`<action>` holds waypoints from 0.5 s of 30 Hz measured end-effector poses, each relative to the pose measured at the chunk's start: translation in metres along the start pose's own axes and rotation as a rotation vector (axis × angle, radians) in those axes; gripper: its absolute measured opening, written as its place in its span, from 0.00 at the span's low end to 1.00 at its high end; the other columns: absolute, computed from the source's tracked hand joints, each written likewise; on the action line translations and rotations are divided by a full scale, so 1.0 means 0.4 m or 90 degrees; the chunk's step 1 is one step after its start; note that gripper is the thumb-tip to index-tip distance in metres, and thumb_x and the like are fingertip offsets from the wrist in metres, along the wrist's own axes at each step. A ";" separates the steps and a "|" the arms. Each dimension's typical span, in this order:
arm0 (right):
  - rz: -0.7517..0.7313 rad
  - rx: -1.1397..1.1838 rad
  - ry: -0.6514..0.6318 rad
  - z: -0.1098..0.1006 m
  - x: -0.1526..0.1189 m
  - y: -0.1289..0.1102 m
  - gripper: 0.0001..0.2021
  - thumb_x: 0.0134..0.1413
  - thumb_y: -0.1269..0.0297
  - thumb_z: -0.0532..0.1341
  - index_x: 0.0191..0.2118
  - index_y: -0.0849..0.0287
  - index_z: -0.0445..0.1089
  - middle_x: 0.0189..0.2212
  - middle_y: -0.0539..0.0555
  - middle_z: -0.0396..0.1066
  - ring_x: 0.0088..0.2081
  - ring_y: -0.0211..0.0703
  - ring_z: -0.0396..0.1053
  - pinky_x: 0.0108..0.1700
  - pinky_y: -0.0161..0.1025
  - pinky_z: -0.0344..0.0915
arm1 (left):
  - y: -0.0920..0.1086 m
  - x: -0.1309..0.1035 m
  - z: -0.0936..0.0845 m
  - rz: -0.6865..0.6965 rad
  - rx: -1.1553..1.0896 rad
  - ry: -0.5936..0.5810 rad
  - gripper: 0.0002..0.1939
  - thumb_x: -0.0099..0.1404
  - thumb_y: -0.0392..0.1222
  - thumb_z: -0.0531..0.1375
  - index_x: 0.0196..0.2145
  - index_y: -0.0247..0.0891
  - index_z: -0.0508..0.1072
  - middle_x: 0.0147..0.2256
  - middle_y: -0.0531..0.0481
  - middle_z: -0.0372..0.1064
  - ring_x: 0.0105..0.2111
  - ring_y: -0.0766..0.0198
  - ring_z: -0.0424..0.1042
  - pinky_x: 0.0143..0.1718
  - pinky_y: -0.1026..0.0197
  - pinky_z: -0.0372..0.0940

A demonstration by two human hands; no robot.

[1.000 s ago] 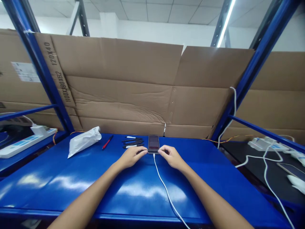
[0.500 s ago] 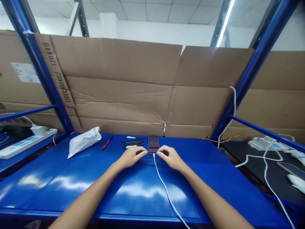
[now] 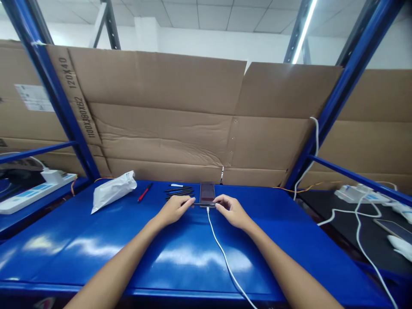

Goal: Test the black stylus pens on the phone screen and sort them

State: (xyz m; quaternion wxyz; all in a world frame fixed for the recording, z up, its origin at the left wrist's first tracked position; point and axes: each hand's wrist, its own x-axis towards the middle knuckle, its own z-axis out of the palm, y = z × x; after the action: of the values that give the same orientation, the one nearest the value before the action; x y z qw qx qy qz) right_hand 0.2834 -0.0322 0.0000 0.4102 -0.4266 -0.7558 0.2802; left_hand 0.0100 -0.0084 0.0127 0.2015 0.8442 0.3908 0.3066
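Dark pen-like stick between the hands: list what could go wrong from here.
1. The stick could slip and knock the phone right behind it.
2. The right hand could snag the white cable at the phone's lower edge.
3. The left hand might nudge the black pens just beyond it.
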 end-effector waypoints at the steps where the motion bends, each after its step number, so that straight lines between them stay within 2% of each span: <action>1: -0.008 -0.005 -0.002 -0.001 0.000 0.002 0.11 0.62 0.58 0.60 0.41 0.57 0.76 0.34 0.52 0.76 0.32 0.41 0.68 0.36 0.36 0.62 | 0.001 -0.001 -0.001 0.002 0.000 0.006 0.27 0.77 0.55 0.48 0.30 0.36 0.76 0.28 0.52 0.73 0.29 0.62 0.70 0.34 0.62 0.58; 5: -0.014 -0.017 -0.003 0.008 -0.003 -0.005 0.12 0.61 0.57 0.61 0.40 0.58 0.78 0.35 0.54 0.78 0.32 0.42 0.69 0.36 0.37 0.63 | 0.009 -0.002 0.005 0.003 0.013 0.019 0.26 0.77 0.54 0.49 0.29 0.37 0.75 0.27 0.52 0.73 0.28 0.62 0.69 0.33 0.62 0.57; 10: 0.008 -0.014 0.007 0.007 0.001 -0.011 0.14 0.62 0.53 0.61 0.36 0.58 0.76 0.30 0.52 0.75 0.29 0.40 0.66 0.33 0.36 0.61 | -0.004 0.001 0.005 0.000 0.029 0.025 0.26 0.76 0.54 0.49 0.26 0.37 0.73 0.24 0.53 0.70 0.27 0.63 0.68 0.31 0.62 0.55; 12: 0.006 -0.007 0.029 -0.015 0.007 -0.003 0.13 0.61 0.53 0.61 0.35 0.58 0.74 0.29 0.52 0.73 0.29 0.40 0.66 0.33 0.36 0.62 | -0.021 0.002 -0.008 -0.016 0.047 0.066 0.27 0.75 0.54 0.49 0.23 0.37 0.70 0.22 0.53 0.67 0.25 0.64 0.65 0.30 0.62 0.53; 15: 0.004 0.019 0.109 -0.054 0.016 0.013 0.14 0.59 0.52 0.61 0.33 0.58 0.71 0.30 0.52 0.73 0.31 0.42 0.67 0.35 0.38 0.64 | -0.050 0.003 -0.031 -0.052 0.053 0.149 0.29 0.74 0.55 0.50 0.18 0.37 0.66 0.19 0.53 0.62 0.23 0.64 0.61 0.28 0.62 0.52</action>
State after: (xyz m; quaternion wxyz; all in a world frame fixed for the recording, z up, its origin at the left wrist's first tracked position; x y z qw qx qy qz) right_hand 0.3022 -0.0224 0.0094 0.4785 -0.4456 -0.7124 0.2552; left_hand -0.0088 0.0059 0.0107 0.1317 0.7939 0.4577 0.3780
